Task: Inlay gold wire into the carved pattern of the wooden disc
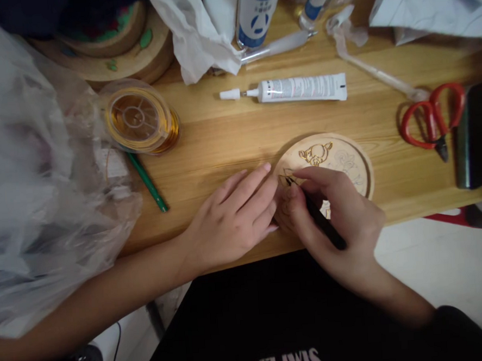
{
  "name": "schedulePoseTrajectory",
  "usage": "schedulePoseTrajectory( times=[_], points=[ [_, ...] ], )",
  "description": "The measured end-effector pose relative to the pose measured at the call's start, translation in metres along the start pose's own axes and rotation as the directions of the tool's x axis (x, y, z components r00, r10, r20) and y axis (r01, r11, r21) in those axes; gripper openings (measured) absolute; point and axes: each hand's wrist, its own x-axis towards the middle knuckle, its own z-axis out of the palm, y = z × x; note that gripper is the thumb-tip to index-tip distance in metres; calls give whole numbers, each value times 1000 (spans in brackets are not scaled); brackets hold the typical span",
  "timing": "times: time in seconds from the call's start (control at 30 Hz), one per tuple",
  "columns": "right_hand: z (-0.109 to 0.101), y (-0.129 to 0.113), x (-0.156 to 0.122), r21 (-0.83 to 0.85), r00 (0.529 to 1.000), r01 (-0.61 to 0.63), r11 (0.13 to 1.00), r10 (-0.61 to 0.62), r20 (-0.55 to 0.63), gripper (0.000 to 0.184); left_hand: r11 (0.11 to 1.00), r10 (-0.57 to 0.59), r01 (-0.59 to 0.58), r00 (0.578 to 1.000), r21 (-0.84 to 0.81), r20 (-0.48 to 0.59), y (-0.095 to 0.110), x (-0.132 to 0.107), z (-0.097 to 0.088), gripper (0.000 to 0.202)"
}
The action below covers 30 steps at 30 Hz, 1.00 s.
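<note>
A round wooden plate (368,167) with a raised rim lies at the table's front edge. Its face carries pencilled drawings, and a gold wire outline (316,153) follows the upper one. My right hand (345,212) is closed around black tweezers (324,224), their tips low over the plate's left part. What sits between the tips is too small to make out. Stretched flat with its fingers out, my left hand (238,213) rests at the plate's left edge and holds nothing. My hands hide the plate's lower left part.
Behind the plate lies a white glue tube (301,88), its cap end pointing left. Red-handled cutters (433,117) are at the right, beside a dark box (479,133). A gold wire spool (139,118), a green pencil (149,183) and a plastic bag (62,202) occupy the left.
</note>
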Motion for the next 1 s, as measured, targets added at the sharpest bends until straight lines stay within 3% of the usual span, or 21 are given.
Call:
schedulePoseTrajectory(
  times=[0.63,0.87,1.0],
  points=[
    [-1,1,0,-34,1000,-6,999,6,11,26,999,41,-42,998,22,39,-2,2,-4,37],
    [-4,1,3,58,998,-51,997,49,37,29,998,57,-59,997,30,57,-1,2,-4,38],
    [-8,3,6,47,998,-1,999,-1,56,29,998,56,-58,997,34,53,-1,2,-5,37]
  ],
)
